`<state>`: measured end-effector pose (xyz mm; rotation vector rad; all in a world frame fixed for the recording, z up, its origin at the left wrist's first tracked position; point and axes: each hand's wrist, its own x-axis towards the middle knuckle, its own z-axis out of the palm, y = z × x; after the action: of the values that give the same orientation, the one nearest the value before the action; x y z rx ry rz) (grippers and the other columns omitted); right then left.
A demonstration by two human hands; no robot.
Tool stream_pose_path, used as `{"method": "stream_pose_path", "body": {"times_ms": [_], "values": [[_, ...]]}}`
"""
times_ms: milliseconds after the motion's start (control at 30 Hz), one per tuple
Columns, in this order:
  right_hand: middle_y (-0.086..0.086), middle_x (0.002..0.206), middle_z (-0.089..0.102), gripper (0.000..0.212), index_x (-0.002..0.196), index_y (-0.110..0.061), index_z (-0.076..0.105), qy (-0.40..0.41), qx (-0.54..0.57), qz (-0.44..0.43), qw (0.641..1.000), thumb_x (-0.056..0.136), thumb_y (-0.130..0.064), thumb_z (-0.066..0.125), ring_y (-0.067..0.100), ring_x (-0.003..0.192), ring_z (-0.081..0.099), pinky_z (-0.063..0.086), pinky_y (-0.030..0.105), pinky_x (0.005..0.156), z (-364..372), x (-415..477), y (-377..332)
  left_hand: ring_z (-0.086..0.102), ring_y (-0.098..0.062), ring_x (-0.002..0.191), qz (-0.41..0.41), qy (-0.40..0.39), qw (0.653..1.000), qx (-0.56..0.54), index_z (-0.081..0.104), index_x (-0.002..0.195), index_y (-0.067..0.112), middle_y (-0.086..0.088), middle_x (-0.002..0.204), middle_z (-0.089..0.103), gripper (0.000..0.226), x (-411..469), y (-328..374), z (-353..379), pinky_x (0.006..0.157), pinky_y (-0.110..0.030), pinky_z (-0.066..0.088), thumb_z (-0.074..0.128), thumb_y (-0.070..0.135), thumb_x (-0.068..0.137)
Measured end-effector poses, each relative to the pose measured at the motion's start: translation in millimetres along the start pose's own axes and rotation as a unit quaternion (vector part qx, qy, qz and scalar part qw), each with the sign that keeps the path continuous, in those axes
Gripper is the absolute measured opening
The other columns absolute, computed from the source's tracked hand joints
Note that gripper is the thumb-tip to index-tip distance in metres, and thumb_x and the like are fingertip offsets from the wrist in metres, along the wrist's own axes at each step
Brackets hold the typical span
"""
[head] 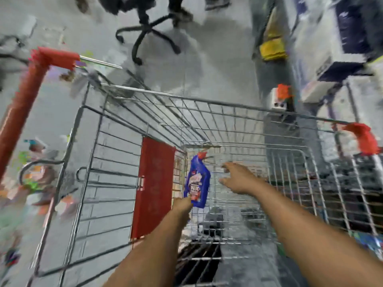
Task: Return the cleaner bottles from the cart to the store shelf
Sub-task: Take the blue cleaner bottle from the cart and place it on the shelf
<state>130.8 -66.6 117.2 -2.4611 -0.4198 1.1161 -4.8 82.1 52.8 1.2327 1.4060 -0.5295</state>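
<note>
Grey shop floor shows through the wire cart [207, 104], where one blue cleaner bottle [198, 182] remains, so the job looks nearly finished. My left hand [182, 205] touches the bottle's base; its grip is hidden. My right hand [238, 179] reaches beside it, fingers spread, empty.

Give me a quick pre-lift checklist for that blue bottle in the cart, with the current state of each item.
1. Target located: blue cleaner bottle with red cap lies inside the wire cart: ok.
2. Left hand contact: at the bottle's lower end, but the frame is blurred, grip cannot tell.
3. Right hand free: open, fingers spread, beside the bottle and apart from it: ok.
4. Cap closed: cannot tell.
5. Other bottles left in the cart: none seen, but the nearest part of the basket is smeared: cannot tell.
6. Lift path upward: nothing above the bottle: ok.
</note>
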Motion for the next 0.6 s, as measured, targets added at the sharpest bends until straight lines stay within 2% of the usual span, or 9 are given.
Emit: {"method": "stream_pose_path", "body": {"times_ms": [33,100,200,267,333,400,467,533,600], "values": [[0.010,0.137,0.053,0.057,0.134,-0.016,0.045,-0.016,-0.005,0.008,1.000,0.082,-0.030,0.062,0.027,0.124,0.050,0.038,0.032,0.102,9.7,24.1,-2.4,0.033,-0.019,0.049,-0.024,0.001,1.000,-0.016,0.049,0.087,0.008,-0.006,0.059,0.037,0.002,8.9,-2.7,1.5,0.050,-0.022,0.026,0.052,0.009,0.086],[0.014,0.134,0.054,0.052,0.129,-0.012,0.049,-0.032,-0.003,0.014,0.999,0.082,-0.030,0.062,0.030,0.121,0.052,0.041,0.033,0.100,28.1,59.4,-4.6,0.040,-0.015,0.054,-0.068,-0.011,0.997,-0.037,0.047,0.072,0.012,-0.001,0.065,0.041,0.018,19.4,-4.7,-0.4,0.051,-0.021,0.035,0.046,0.008,0.090],[0.019,0.116,0.063,0.024,0.101,-0.008,0.058,-0.034,0.017,0.027,0.999,0.081,-0.021,0.059,0.034,0.106,0.060,0.042,0.030,0.079,51.9,104.9,-2.5,0.045,-0.011,0.058,-0.126,0.009,0.989,-0.078,0.044,0.066,0.018,0.001,0.069,0.045,0.029,43.3,-0.2,3.6,0.057,-0.022,0.046,0.041,0.005,0.092],[0.023,0.117,0.063,0.028,0.105,-0.003,0.059,-0.024,0.028,0.048,0.998,0.084,-0.020,0.055,0.035,0.106,0.059,0.041,0.030,0.078,61.8,124.5,0.7,0.047,-0.011,0.044,-0.127,0.050,0.981,-0.135,0.046,0.068,0.013,-0.002,0.062,0.049,0.027,46.0,5.8,12.2,0.048,-0.019,0.045,0.038,-0.001,0.090],[0.023,0.122,0.061,0.036,0.113,-0.001,0.057,-0.022,0.037,0.064,0.997,0.088,-0.026,0.052,0.035,0.110,0.057,0.042,0.032,0.083,68.4,139.0,2.2,0.039,-0.009,0.022,-0.127,0.077,0.970,-0.193,0.049,0.069,0.008,-0.002,0.040,0.051,0.031,44.6,12.2,19.1,0.032,-0.010,0.032,0.031,-0.011,0.086],[0.020,0.116,0.063,0.032,0.103,-0.005,0.058,-0.035,0.047,0.078,0.995,0.090,-0.033,0.052,0.032,0.096,0.057,0.038,0.029,0.074,73.8,148.1,1.2,0.039,-0.011,0.022,-0.148,0.059,0.956,-0.246,0.048,0.067,0.007,-0.003,0.034,0.051,0.034,44.1,15.3,23.4,0.032,-0.010,0.033,0.027,-0.014,0.083],[0.017,0.108,0.065,0.027,0.094,-0.012,0.057,-0.050,0.045,0.083,0.994,0.090,-0.037,0.052,0.028,0.083,0.053,0.036,0.029,0.069,79.4,150.9,0.4,0.054,-0.020,0.047,-0.158,0.063,0.947,-0.273,0.053,0.073,0.004,-0.015,0.062,0.061,0.028,48.1,13.7,21.1,0.048,-0.024,0.047,0.031,-0.010,0.084],[0.016,0.107,0.066,0.030,0.102,-0.011,0.060,-0.049,0.048,0.070,0.995,0.090,-0.037,0.051,0.032,0.091,0.058,0.041,0.032,0.073,83.0,154.3,-1.0,0.055,-0.021,0.070,-0.169,0.048,0.950,-0.258,0.055,0.083,0.003,-0.014,0.086,0.061,0.017,52.1,13.7,20.0,0.076,-0.037,0.053,0.040,-0.003,0.088],[0.016,0.109,0.065,0.033,0.110,-0.010,0.060,-0.040,0.064,0.064,0.995,0.091,-0.035,0.052,0.035,0.100,0.060,0.043,0.035,0.080,84.2,153.8,-2.3,0.047,-0.019,0.065,-0.200,0.043,0.946,-0.251,0.047,0.075,0.005,-0.010,0.076,0.050,0.020,52.5,14.5,16.5,0.086,-0.038,0.049,0.037,-0.006,0.089]]}}
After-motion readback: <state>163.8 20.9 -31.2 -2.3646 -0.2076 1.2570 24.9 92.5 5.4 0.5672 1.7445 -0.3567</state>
